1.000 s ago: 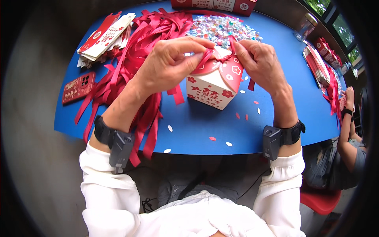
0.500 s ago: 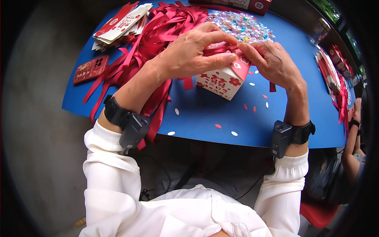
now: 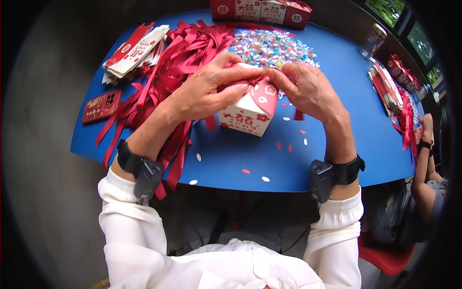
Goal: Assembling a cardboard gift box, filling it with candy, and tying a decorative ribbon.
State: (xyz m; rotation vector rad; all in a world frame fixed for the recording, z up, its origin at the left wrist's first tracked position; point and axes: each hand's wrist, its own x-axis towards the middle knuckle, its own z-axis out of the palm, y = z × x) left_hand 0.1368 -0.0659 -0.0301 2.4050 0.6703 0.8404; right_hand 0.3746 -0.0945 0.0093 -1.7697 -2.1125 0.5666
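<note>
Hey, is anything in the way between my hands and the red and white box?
Nothing visible blocks them: your left hand and right hand are at the top of the box, by its red ribbon. The ribbon pile lies left.

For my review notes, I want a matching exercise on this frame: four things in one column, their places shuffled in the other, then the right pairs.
Things
1. Red phone
2. White-and-red box
3. Lidded bottle
4. Shiny multicoloured heap

Places
A. At the far right, near the windows
B. Just beyond the two hands, past the box
C. Left side of the blue table
D. Under the left hand and right hand

Pairs: 1-C, 2-D, 3-A, 4-B
</note>
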